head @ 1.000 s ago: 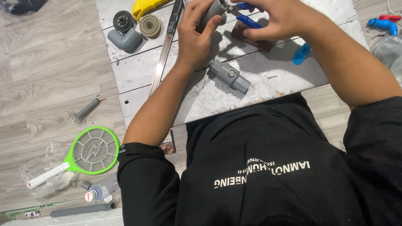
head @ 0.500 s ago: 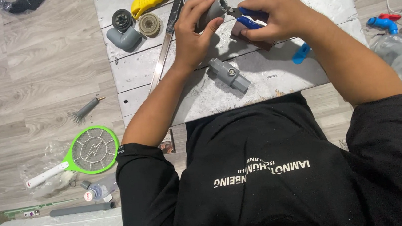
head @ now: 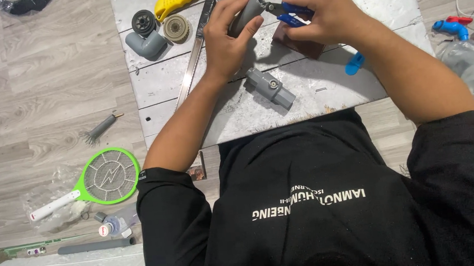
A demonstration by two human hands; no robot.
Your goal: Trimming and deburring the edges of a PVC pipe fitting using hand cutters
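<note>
My left hand clenches the grey plastic pipe fitting; my right hand grips blue-handled pliers, best squeezed gently, fitting steady.

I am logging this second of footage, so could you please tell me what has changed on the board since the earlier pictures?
Very little. The right hand holds the blue-handled pliers with their tip at the end of the grey pipe piece gripped by the left hand, as before; both hands shifted only slightly. The grey valve fitting, saw and green racket stayed put.
</note>
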